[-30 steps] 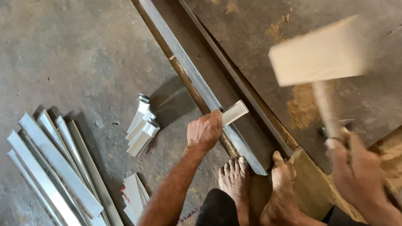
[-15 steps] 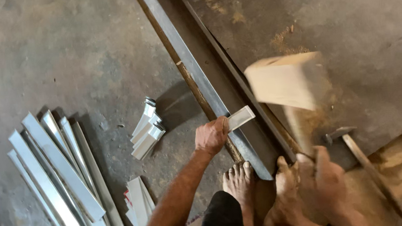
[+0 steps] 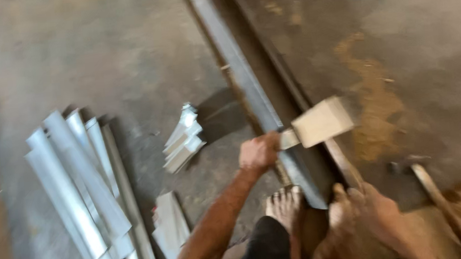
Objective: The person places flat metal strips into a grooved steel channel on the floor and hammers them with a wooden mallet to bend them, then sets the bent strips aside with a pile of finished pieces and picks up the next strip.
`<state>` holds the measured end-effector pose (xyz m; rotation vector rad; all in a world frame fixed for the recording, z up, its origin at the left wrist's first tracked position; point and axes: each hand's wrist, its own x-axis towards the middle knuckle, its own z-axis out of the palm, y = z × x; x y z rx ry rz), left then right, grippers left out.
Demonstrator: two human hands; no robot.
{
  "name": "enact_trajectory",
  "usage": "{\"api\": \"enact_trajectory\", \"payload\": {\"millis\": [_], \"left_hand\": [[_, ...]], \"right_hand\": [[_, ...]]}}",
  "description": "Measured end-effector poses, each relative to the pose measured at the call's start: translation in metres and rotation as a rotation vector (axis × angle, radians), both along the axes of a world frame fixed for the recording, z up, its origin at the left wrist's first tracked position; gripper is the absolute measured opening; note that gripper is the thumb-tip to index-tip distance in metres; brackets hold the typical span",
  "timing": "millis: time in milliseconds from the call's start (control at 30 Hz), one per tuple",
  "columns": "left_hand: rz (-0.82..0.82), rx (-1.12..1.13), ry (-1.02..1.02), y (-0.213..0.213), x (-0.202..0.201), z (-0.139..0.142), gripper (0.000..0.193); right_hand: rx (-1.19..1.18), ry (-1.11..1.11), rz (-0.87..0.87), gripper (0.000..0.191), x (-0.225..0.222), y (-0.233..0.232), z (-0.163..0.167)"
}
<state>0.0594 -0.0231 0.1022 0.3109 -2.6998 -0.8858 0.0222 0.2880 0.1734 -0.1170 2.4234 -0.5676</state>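
Metal strip (image 3: 288,139) pinched in left fingers (image 3: 267,143).

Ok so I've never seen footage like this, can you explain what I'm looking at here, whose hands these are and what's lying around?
The camera sits on a person's head, looking down at their own arms and bare feet on a concrete floor. The left hand holds a small metal strip against a long metal rail. The right hand grips a wooden mallet, its head down on the strip. To the left lie a pile of long metal strips and a smaller stack of short pieces. The picture is blurred.
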Motion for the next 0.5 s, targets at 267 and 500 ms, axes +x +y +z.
{"api": "enact_trajectory", "payload": {"millis": [267, 500], "left_hand": [[0.261, 0.786, -0.132, -0.06, 0.12, 0.013, 0.023], [0.423, -0.65, -0.284, -0.159, 0.168, 0.009, 0.059]], "right_hand": [[-0.065, -0.052, -0.378, 0.043, -0.029, 0.018, -0.038], [-0.266, -0.165, -0.698, 0.053, -0.004, 0.009, -0.102]]}}
